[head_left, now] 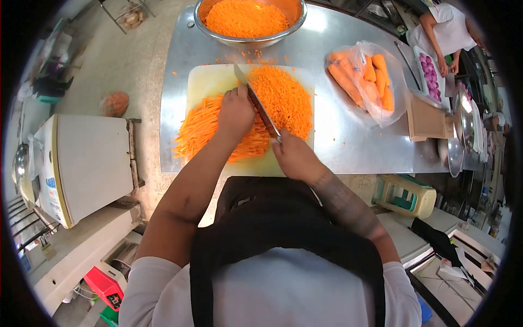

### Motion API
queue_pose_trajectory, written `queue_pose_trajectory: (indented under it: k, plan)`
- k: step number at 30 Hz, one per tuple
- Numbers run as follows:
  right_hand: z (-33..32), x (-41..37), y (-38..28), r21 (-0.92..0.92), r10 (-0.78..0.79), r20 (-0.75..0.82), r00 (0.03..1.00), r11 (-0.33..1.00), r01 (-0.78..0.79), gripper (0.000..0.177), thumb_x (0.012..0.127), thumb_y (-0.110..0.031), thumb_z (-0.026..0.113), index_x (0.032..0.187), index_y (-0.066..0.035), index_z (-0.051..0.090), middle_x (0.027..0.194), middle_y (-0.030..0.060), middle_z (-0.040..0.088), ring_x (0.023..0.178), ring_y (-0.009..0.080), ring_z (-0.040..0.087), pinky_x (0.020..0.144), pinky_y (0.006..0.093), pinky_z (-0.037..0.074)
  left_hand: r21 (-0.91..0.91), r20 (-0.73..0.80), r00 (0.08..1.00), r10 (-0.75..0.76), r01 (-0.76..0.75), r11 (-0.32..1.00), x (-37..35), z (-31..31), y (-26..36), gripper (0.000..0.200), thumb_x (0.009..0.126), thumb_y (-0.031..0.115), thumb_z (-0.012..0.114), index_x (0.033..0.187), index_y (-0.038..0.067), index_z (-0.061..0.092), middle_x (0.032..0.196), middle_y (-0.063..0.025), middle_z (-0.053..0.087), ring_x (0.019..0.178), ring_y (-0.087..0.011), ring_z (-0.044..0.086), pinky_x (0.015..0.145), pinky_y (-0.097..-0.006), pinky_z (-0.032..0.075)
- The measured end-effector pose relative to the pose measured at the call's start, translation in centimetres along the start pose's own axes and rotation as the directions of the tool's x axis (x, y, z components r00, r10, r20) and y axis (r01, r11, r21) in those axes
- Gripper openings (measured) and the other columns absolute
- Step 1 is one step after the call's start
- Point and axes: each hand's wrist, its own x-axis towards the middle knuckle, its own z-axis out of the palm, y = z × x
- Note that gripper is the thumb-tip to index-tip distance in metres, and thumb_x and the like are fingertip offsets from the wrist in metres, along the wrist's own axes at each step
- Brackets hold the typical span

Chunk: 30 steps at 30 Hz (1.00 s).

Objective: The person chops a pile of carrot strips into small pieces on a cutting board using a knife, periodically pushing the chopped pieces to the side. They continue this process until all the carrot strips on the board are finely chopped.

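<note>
My right hand (294, 155) is closed round the handle of a large knife (262, 111), whose blade points up and left across the cutting board (204, 78). Beside the blade, my left hand (237, 111) presses down on a pile of carrot strips (199, 128) with its fingers bent together. Finely diced carrot (283, 98) is heaped on the right half of the board, on the other side of the knife. Small carrot bits lie beyond the board's far edge.
A metal bowl (253, 39) of diced carrot stands at the table's far edge. To the right are a clear bag of peeled carrots (362, 82), a cardboard box (426, 121) and a tray of purple onions (429, 76), where another person (447, 30) works.
</note>
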Motion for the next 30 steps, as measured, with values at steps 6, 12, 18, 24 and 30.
queue_pose_trajectory:
  k: [6, 12, 18, 24, 30]
  plan:
    - [0.9, 2.6, 1.9, -0.053, -0.031, -0.048, 0.998, 0.998, 0.029, 0.033, 0.108, -0.030, 0.052, 0.115, 0.002, 0.055, 0.090, 0.0298, 0.071, 0.090, 0.0498, 0.070, 0.080, 0.0596, 0.054, -0.191, -0.063, 0.996, -0.065, 0.052, 0.980, 0.9, -0.4, 0.0, 0.041, 0.101, 0.016, 0.059, 0.138, -0.001, 0.051, 0.134, -0.0295, 0.057, 0.124, -0.0484, 0.056, 0.108, -0.0555, 0.046]
    - [0.3, -0.9, 2.1, -0.159, 0.043, -0.051, 0.998, 0.986, -0.051, 0.031, 0.108, -0.031, 0.054, 0.114, 0.000, 0.055, 0.086, 0.0263, 0.072, 0.082, 0.0476, 0.072, 0.075, 0.0596, 0.056, 0.110, -0.190, 0.955, 0.227, -0.209, 0.972, -4.4, -3.3, -0.5, 0.078, 0.101, 0.048, 0.064, 0.163, 0.007, 0.038, 0.168, -0.0302, 0.029, 0.154, -0.0521, 0.030, 0.122, -0.0714, 0.023]
    - [0.6, -0.3, 3.7, -0.114, -0.002, -0.062, 0.998, 0.993, -0.005, 0.032, 0.109, -0.032, 0.053, 0.113, -0.001, 0.054, 0.085, 0.0265, 0.072, 0.082, 0.0483, 0.071, 0.076, 0.0598, 0.055, 0.214, 0.056, 0.928, 0.368, -0.371, 0.903, -10.7, -2.3, -1.7, 0.112, 0.085, 0.078, 0.067, 0.168, 0.010, 0.033, 0.173, -0.0269, 0.024, 0.160, -0.0504, 0.019, 0.122, -0.0764, 0.014]
    - [-0.5, -0.1, 4.3, -0.022, -0.014, -0.048, 0.999, 1.000, 0.013, 0.037, 0.111, -0.035, 0.052, 0.116, 0.001, 0.054, 0.090, 0.0301, 0.070, 0.091, 0.0501, 0.069, 0.080, 0.0585, 0.053, 0.346, 0.002, 0.980, 0.201, -0.189, 0.919, -7.4, -0.3, -1.0, 0.116, 0.084, 0.084, 0.061, 0.168, 0.010, 0.033, 0.174, -0.0237, 0.023, 0.161, -0.0491, 0.018, 0.122, -0.0785, 0.010]
    - [-0.2, -0.6, 4.1, 0.022, -0.016, -0.072, 0.997, 1.000, 0.018, 0.037, 0.110, -0.035, 0.053, 0.114, 0.002, 0.053, 0.092, 0.0311, 0.070, 0.092, 0.0513, 0.069, 0.081, 0.0584, 0.053, 0.338, -0.059, 0.992, 0.115, -0.088, 0.937, -5.6, 0.4, -0.1, 0.112, 0.087, 0.083, 0.058, 0.167, 0.008, 0.033, 0.175, -0.0232, 0.022, 0.162, -0.0478, 0.015, 0.123, -0.0779, 0.005]
